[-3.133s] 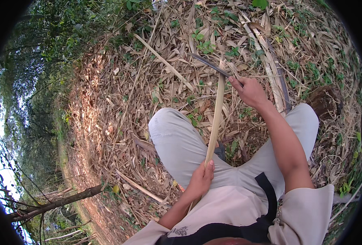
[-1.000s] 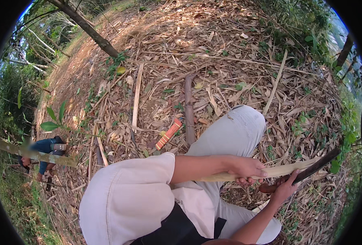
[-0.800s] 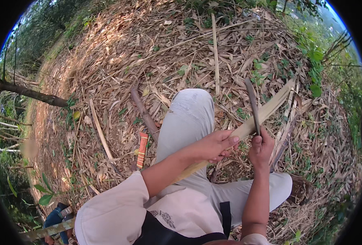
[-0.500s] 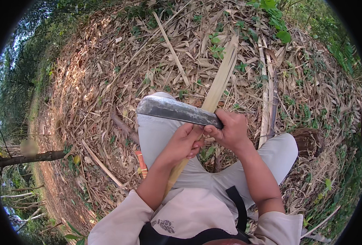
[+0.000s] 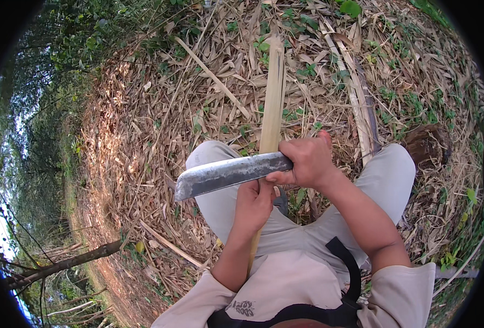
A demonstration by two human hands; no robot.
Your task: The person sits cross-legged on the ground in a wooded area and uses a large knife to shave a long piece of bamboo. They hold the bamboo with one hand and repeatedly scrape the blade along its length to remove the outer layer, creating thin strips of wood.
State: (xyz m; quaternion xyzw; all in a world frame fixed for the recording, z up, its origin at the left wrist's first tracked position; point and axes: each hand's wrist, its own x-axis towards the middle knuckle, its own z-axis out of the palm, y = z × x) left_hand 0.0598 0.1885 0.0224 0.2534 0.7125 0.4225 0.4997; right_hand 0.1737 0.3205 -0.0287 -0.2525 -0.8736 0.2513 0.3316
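A machete (image 5: 234, 174) with a broad, worn grey blade lies crosswise over a pale yellow bamboo strip (image 5: 273, 104). My right hand (image 5: 310, 162) is closed round its handle end, with the thumb along the blade's base; the handle itself is hidden in the fist. My left hand (image 5: 254, 205) grips the bamboo strip just below the blade. The strip runs from my lap up past my knees, and its far end looks split and frayed. Both hands are close together between my knees.
Dry leaves (image 5: 160, 126) cover the ground. Long split pieces of wood (image 5: 356, 101) lie beyond my right knee, near a brown stump (image 5: 428, 145). A thin stick (image 5: 212, 76) rests ahead, another strip (image 5: 171, 244) at the left. A bare branch (image 5: 70, 264) juts in at the left edge.
The bamboo strip has swung toward upright in view. The machete's tip has dropped lower at the left, while my right hand has shifted slightly right and up. The whole view has turned somewhat.
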